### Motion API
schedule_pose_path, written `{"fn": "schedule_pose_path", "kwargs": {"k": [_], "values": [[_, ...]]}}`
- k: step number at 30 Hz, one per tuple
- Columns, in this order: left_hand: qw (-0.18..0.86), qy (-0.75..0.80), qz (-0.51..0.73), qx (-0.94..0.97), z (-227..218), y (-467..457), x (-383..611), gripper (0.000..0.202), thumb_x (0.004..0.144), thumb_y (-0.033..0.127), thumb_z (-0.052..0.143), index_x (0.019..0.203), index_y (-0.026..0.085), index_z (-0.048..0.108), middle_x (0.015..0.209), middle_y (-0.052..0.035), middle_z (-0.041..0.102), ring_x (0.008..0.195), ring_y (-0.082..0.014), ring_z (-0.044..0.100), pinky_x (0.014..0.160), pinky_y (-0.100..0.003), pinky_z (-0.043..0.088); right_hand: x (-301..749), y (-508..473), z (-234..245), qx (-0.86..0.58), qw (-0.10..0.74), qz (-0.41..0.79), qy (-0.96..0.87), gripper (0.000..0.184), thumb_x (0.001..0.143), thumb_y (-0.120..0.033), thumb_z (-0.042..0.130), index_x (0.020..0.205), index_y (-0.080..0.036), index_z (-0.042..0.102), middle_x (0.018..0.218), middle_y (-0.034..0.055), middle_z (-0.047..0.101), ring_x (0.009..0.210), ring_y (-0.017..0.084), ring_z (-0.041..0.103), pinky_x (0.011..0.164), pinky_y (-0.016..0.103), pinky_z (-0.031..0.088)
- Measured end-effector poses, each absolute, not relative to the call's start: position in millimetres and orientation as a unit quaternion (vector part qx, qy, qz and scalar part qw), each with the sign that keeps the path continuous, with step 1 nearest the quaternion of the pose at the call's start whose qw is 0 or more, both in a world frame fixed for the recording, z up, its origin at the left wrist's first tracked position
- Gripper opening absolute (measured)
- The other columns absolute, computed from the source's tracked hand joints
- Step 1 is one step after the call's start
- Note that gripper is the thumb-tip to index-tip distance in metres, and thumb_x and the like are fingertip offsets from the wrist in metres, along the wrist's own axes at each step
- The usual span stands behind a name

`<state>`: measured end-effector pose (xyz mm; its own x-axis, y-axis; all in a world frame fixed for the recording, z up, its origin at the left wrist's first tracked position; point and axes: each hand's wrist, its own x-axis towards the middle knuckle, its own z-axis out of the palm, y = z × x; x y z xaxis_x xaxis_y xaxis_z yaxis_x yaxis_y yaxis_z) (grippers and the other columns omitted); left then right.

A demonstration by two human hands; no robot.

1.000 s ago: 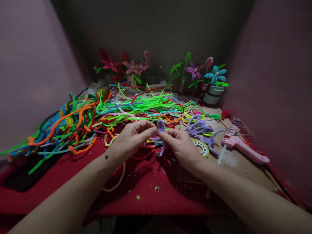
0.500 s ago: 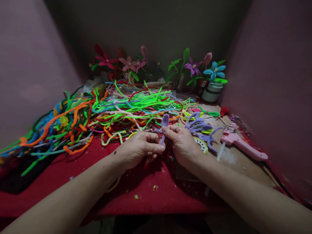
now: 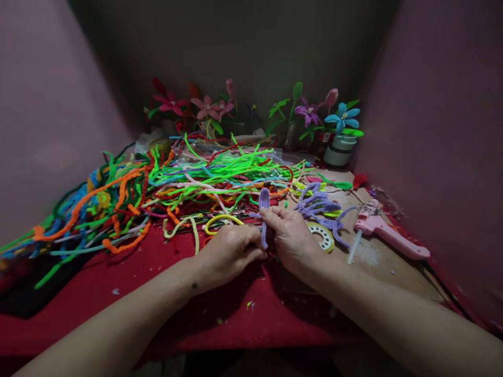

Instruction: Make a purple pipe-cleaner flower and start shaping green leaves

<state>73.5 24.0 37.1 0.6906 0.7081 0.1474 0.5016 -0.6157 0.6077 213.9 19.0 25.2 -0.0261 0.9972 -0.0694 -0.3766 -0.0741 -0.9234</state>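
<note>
My right hand (image 3: 293,233) pinches a lilac pipe cleaner (image 3: 264,198) bent into a narrow upright loop, like a petal. Its tail hangs down between my two hands. Beside that tail, my left hand (image 3: 231,251) is closed with the fingers curled under; what lies in them is hidden. A bunch of more lilac pipe cleaners (image 3: 316,204) lies just beyond my right hand. Partly behind the right wrist is a cream-yellow tape spool (image 3: 325,238) with holes round its hub.
Many coloured pipe cleaners (image 3: 220,170) are heaped across the back and left of the red cloth (image 3: 165,309). A pink glue gun (image 3: 389,235) rests on a cardboard sheet (image 3: 401,275) at right. Pipe-cleaner flowers (image 3: 341,119) stand along the back, one by a grey-green jar (image 3: 340,152).
My left hand has turned knuckles up and dropped slightly, and its fingers have curled in away from the tail. The right hand keeps its pinch on the lilac loop.
</note>
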Motion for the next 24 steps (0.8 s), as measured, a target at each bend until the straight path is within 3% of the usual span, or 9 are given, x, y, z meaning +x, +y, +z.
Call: {"fn": "schedule_pose_path", "kwargs": {"k": [4, 9, 13, 19, 24], "values": [[0.349, 0.390, 0.121, 0.844, 47.9, 36.3, 60.8, 0.015, 0.074, 0.024, 0.059, 0.062, 0.015, 0.059, 0.055, 0.0016, 0.054, 0.052, -0.0097, 0.046, 0.050, -0.020, 0.033, 218.7, 21.2, 26.8, -0.417, 0.553, 0.576, -0.434, 0.030, 0.072, -0.036, 0.064, 0.055, -0.016, 0.049, 0.047, -0.0071, 0.042, 0.042, 0.006, 0.033, 0.043, 0.021, 0.027], [0.514, 0.454, 0.314, 0.656, 56.6, 44.9, 55.1, 0.023, 0.077, 0.038, 0.059, 0.079, 0.015, 0.064, 0.059, 0.0027, 0.056, 0.049, -0.0077, 0.046, 0.047, -0.019, 0.033, 218.8, 16.9, 28.0, -0.415, 0.479, 0.614, -0.470, 0.024, 0.075, -0.038, 0.061, 0.066, -0.016, 0.058, 0.050, -0.0055, 0.047, 0.040, 0.006, 0.036, 0.040, 0.020, 0.027], [0.604, 0.432, 0.331, 0.582, 52.1, 40.4, 60.7, 0.025, 0.069, 0.034, 0.069, 0.082, 0.013, 0.067, 0.064, -0.0003, 0.061, 0.052, -0.0091, 0.052, 0.051, -0.021, 0.038, 217.5, 13.8, 28.7, -0.411, 0.432, 0.627, -0.502, 0.023, 0.073, -0.034, 0.063, 0.060, -0.015, 0.057, 0.048, -0.0046, 0.049, 0.041, 0.006, 0.039, 0.041, 0.021, 0.026], [0.601, 0.442, 0.386, 0.542, 49.6, 38.7, 63.7, 0.021, 0.066, 0.032, 0.072, 0.071, 0.014, 0.065, 0.063, 0.0012, 0.060, 0.054, -0.0093, 0.053, 0.054, -0.021, 0.040, 217.6, 13.1, 30.6, -0.403, 0.420, 0.658, -0.478, 0.015, 0.071, -0.029, 0.062, 0.064, -0.016, 0.060, 0.049, -0.0041, 0.052, 0.041, 0.007, 0.041, 0.042, 0.021, 0.028], [0.528, 0.468, 0.334, 0.625, 56.2, 30.5, 68.1, 0.022, 0.072, 0.034, 0.064, 0.075, 0.012, 0.066, 0.062, 0.0003, 0.058, 0.053, -0.0100, 0.048, 0.051, -0.022, 0.036, 218.2, 12.4, 30.6, -0.425, 0.419, 0.633, -0.493, 0.018, 0.068, -0.020, 0.059, 0.051, -0.016, 0.054, 0.041, -0.0052, 0.046, 0.036, 0.006, 0.037, 0.039, 0.022, 0.025]]}}
